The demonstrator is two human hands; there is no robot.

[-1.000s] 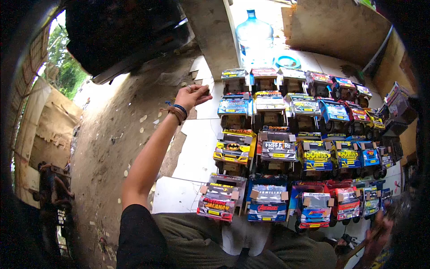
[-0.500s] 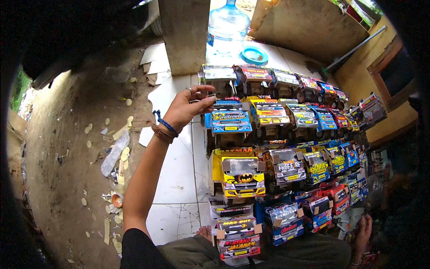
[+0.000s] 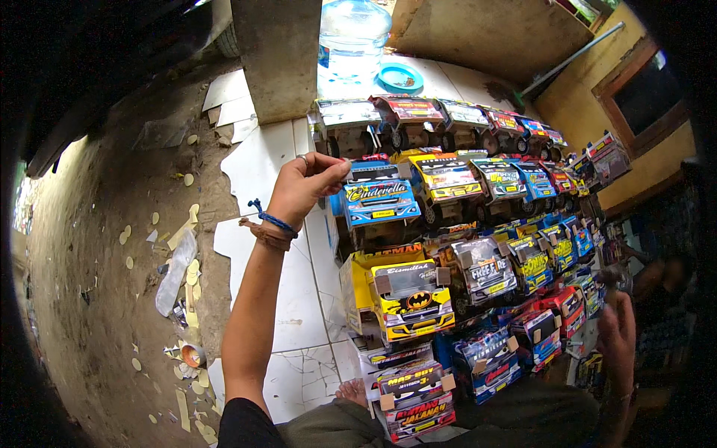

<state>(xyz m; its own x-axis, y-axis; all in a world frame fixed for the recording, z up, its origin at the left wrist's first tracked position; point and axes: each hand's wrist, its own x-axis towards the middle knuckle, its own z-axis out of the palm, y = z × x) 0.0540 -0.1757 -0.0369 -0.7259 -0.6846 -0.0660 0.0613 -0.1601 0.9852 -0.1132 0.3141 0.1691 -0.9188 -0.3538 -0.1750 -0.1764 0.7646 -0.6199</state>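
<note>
My left hand point(image 3: 310, 183), wearing a blue cord bracelet, reaches to the upper left corner of a blue toy truck point(image 3: 382, 203). Thumb and forefinger are pinched at that corner, where the small side tab seems to be; the fingers cover it. A matching brown tab shows on the truck's right corner. In shadow at the right, my right hand point(image 3: 617, 328) is raised beside the rows, its fingers bent; whether it holds anything is too dark to tell. Nearer to me stand a yellow toy truck point(image 3: 411, 302) and a grey-and-red toy truck point(image 3: 415, 403), both with brown tabs.
Several more printed toy trucks point(image 3: 485, 269) stand in rows on the white tiles point(image 3: 299, 313). Behind them are a large water bottle point(image 3: 355, 37) and a blue basin point(image 3: 400, 78). Dirt ground point(image 3: 97, 276) with scraps and a tape roll point(image 3: 193, 355) lies left. A post point(image 3: 275, 60) rises ahead.
The view has shifted a little, so the trucks sit differently in it. My left fingers have pinched closer at the blue truck's corner. My right hand has come up beside the rows.
</note>
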